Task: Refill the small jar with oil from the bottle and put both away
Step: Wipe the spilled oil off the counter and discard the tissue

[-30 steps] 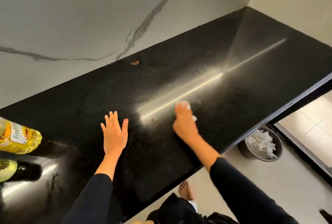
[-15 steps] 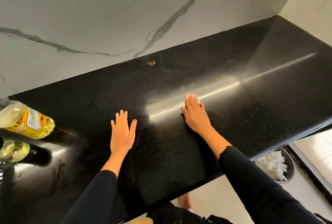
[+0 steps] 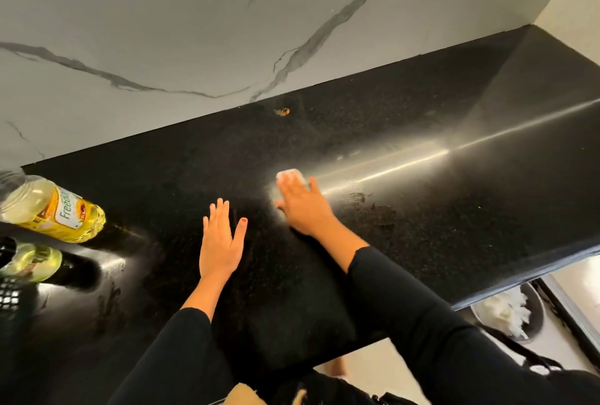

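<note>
At far left the bottle stands on the bench, long axis slanting, neck toward the left edge; the small jar is just beside. My left grip lies flat, wide. My right grip, fingers straight on a white wad, has swept nearer it: wiping, I judge, nothing put away yet.

Left hand lies flat, palm down, fingers straight and together; right hand reaches farther forward, palm down, fingers spread.

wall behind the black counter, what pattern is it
Pale grey marble-look wall with dark grey veins, clearest in the head view.
</note>
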